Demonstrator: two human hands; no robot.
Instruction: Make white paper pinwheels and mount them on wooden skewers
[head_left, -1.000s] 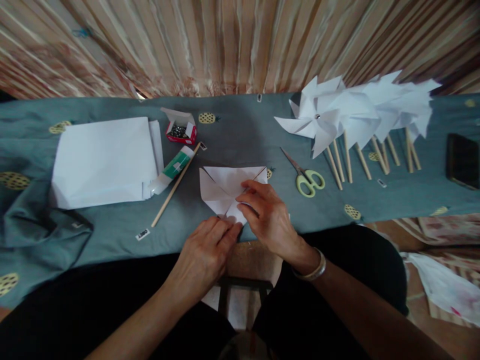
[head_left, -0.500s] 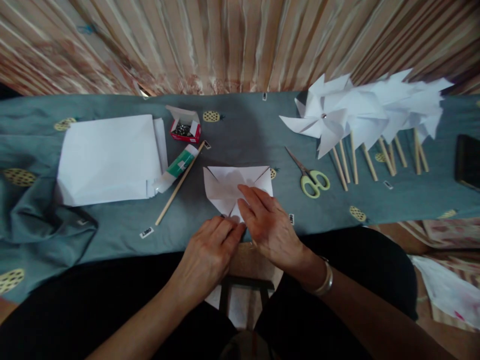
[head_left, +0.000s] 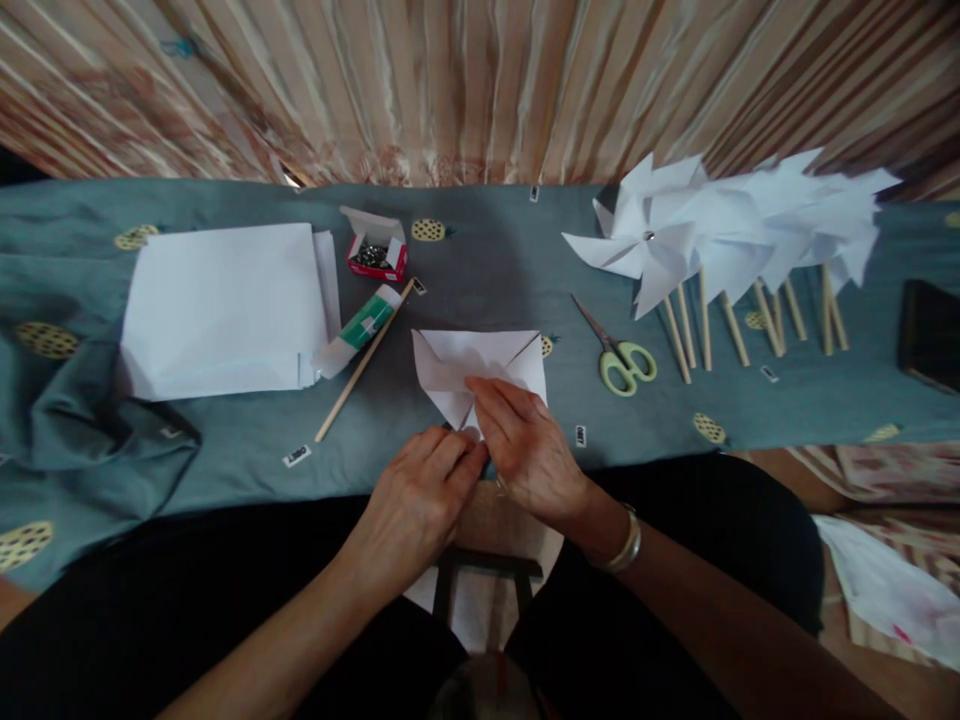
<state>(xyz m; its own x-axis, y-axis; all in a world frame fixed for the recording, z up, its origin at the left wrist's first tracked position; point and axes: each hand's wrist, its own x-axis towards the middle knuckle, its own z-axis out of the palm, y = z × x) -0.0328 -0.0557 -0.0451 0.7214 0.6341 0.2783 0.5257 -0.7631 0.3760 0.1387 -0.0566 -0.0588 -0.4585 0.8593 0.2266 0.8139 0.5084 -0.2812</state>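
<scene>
A white square of paper [head_left: 450,362] lies at the table's near edge, with cut lines running in from its corners and its near part bent up. My left hand [head_left: 424,490] is closed at the paper's near corner, thumb and fingers pinching it. Over the paper's middle is my right hand [head_left: 525,440], its fingers drawn together on the paper and hiding part of it. Green-handled scissors [head_left: 626,368] lie to the right. On the left are a glue tube [head_left: 364,328] and a wooden stick [head_left: 360,375] beside it.
A stack of white paper [head_left: 217,315] is at the left. Behind the glue stands an open red box [head_left: 377,258] of small metal pieces. Several paper pinwheels [head_left: 675,235] on sticks lie back right, near a dark object [head_left: 930,335]. A curtain [head_left: 465,90] hangs behind the table.
My right hand has moved slightly left over the paper, and its fingers have come closer together. The left hand stays at the near corner. The view has shifted slightly.
</scene>
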